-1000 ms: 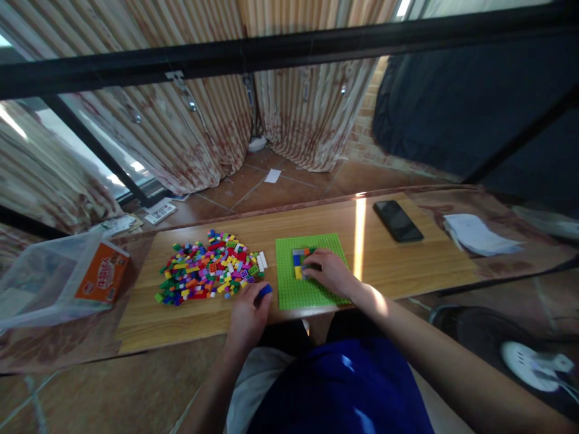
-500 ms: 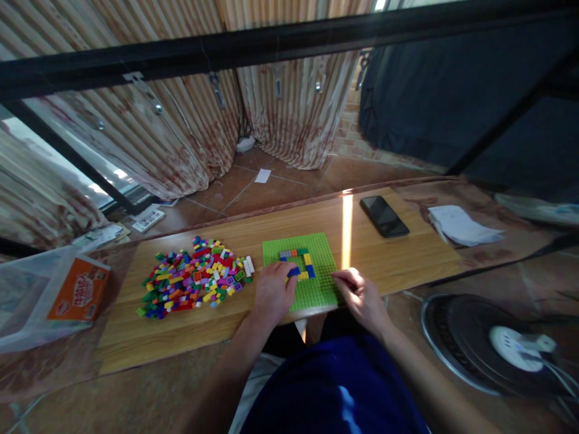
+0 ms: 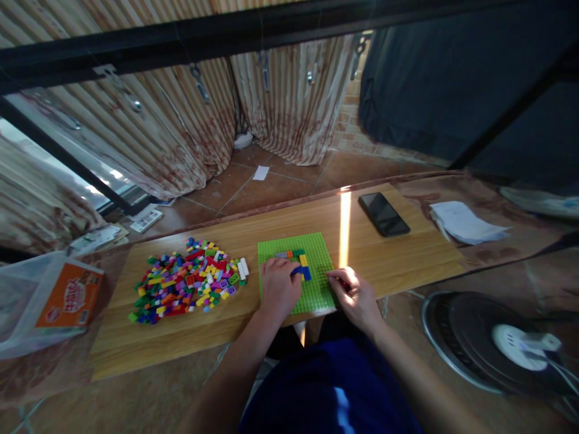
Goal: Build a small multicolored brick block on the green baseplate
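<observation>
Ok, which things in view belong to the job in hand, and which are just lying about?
In the job:
green baseplate
bricks on it
blue brick in the left hand
loose brick pile

Seemingly just lying about:
black phone
white papers
white power socket

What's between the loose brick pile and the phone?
In the head view: the green baseplate with bricks on it, partly covered by the left hand, then a stretch of wooden tabletop crossed by a strip of sunlight.
</observation>
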Available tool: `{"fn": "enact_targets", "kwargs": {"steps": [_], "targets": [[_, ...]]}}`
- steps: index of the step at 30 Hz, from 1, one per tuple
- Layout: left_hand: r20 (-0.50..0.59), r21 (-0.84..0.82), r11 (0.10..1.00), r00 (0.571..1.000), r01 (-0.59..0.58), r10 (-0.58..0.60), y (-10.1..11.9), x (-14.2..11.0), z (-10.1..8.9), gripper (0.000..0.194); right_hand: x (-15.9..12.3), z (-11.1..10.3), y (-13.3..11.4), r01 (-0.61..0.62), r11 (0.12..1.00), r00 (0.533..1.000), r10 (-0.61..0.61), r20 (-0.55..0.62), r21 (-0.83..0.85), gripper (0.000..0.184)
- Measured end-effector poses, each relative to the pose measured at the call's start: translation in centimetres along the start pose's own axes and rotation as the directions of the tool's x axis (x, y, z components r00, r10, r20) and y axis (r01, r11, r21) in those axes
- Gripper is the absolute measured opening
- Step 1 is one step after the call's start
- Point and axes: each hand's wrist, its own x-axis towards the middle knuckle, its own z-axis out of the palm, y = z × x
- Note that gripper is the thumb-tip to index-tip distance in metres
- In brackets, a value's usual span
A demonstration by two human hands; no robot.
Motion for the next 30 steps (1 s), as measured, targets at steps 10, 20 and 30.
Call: {"fn": "enact_targets", "kwargs": {"steps": [10,20,30], "targets": [[0.066,0.027,0.999,0.997,-0.036,0.034,0.0,-0.2,-0.9,0.018,-0.2,0.5,0.0,0.065,0.998,0.997,-0.065,-0.036,-0.015,0.019],[0.104,0.037,0.999,0.995,-0.004,0.0,-0.1,0.5,-1.2,0.015,-0.2,0.7,0.3,0.077,0.997,0.996,-0.078,-0.049,-0.018,0.018],[0.179,0.029,1.0,0.984,0.004,-0.009,-0.1,1.2,-2.0,0.016,-0.2,0.6,0.2,0.069,0.997,0.996,-0.07,-0.047,-0.026,0.018]]}}
